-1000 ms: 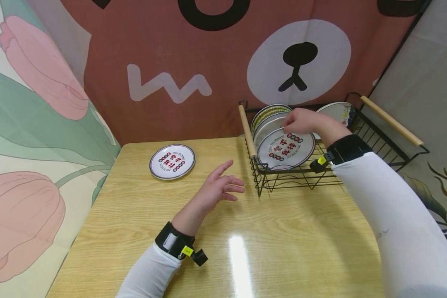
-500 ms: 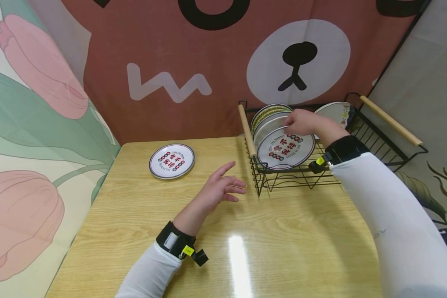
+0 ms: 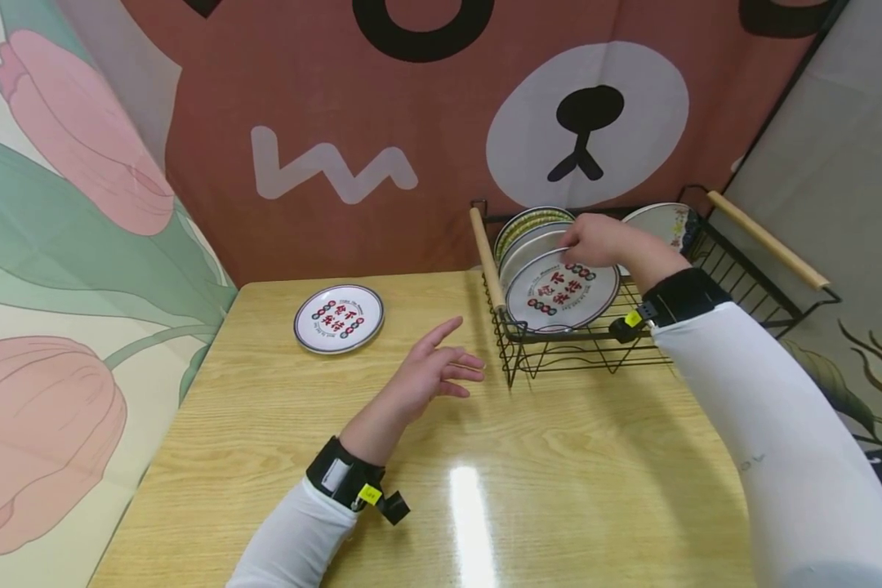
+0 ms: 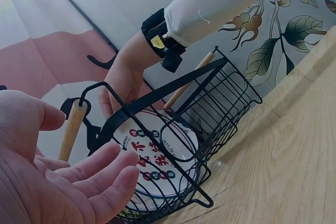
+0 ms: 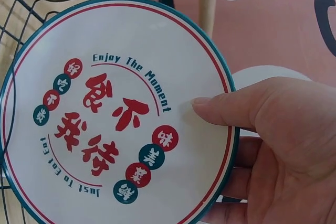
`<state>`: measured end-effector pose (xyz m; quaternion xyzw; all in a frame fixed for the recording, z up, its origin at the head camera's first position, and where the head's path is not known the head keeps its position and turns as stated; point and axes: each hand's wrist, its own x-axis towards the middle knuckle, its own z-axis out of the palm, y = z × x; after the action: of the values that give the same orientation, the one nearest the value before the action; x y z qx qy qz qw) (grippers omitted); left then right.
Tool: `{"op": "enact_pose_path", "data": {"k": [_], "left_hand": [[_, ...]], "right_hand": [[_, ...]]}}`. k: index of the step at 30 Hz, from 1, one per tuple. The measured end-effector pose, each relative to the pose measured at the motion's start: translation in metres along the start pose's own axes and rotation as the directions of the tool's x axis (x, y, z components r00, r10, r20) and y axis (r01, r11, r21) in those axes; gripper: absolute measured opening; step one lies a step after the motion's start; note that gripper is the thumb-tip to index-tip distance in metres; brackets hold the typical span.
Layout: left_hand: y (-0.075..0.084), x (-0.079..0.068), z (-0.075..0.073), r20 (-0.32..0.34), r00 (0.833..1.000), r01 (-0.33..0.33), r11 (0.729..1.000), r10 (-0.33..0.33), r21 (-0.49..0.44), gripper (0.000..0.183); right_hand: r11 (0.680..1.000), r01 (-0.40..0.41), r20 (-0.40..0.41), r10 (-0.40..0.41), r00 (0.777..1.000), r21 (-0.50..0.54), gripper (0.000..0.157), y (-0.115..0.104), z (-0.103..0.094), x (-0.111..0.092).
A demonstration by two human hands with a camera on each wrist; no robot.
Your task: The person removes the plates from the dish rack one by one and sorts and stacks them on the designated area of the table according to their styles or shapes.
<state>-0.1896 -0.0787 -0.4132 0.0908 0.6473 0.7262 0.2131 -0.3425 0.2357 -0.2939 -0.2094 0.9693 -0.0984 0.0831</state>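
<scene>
My right hand (image 3: 598,242) pinches the upper rim of a white plate (image 3: 559,296) with red lettering, which stands tilted in the black wire dish rack (image 3: 588,359). In the right wrist view the thumb (image 5: 215,109) lies on the plate's printed face and the other fingers go behind its rim. My left hand (image 3: 434,374) hovers over the table just left of the rack, fingers spread and holding nothing. In the left wrist view its palm side (image 4: 63,177) shows beside the rack. A matching plate (image 3: 340,319) lies flat on the table at the left.
Behind the held plate, several plates, one yellow-green patterned (image 3: 532,222), stand in the rack. A floral dish (image 3: 665,224) leans at its far right. The rack has wooden handles (image 3: 768,238) and stands on the wooden table (image 3: 265,457) near the cloth backdrop (image 3: 323,220).
Almost nothing differs. My right hand keeps its pinch on the plate, and the left hand stays in nearly the same spot.
</scene>
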Motion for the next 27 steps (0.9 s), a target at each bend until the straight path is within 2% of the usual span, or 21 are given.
{"op": "enact_pose_path", "data": {"k": [11,19,23,27], "left_hand": [[0.003,0.002,-0.001,-0.004,1.000,-0.009,1.000,0.009,-0.001,0.062],[0.007,0.002,-0.002,-0.028,0.999,-0.016,1.000,0.016,-0.011,0.061],[0.009,0.001,-0.005,-0.022,0.999,-0.024,1.000,0.024,-0.011,0.059],[0.010,-0.001,-0.007,-0.024,0.999,-0.030,1.000,0.030,-0.006,0.059]], "right_hand": [[1.000,0.003,-0.053,-0.002,0.999,0.012,0.023,0.001,-0.020,-0.008],[0.997,-0.041,-0.111,0.048,0.993,0.066,0.030,0.001,-0.035,-0.018],[0.995,-0.032,-0.169,0.048,0.984,0.099,0.029,0.001,-0.042,-0.024],[0.986,-0.038,-0.250,0.079,0.965,0.163,0.033,0.001,-0.048,-0.029]]}}
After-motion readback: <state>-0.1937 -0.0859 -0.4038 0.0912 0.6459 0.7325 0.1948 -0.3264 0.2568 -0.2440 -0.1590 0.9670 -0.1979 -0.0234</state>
